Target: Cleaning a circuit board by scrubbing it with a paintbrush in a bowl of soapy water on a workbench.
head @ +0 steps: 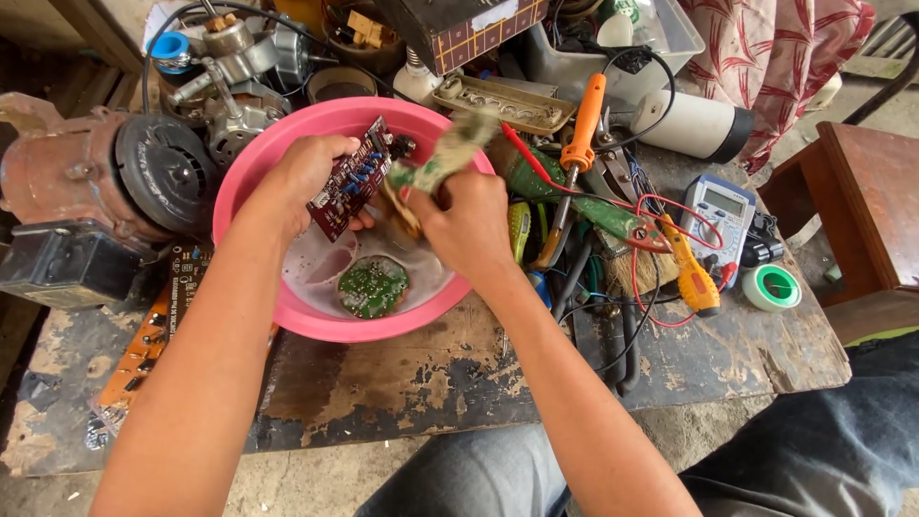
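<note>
Cleaning looks midway, we judge; our left hand (304, 172) grips the board (352, 190) over the pink basin (251, 163) on the worktop (459, 364); our right hand (461, 222) clasps a worn brush (442, 158) against it; a round green board (373, 286) lies in the basin

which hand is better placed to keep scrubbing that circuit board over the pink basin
Right, probably. The right hand already grips the brush against the circuit board, while the left hand is busy holding that board tilted above the pink basin.
</note>
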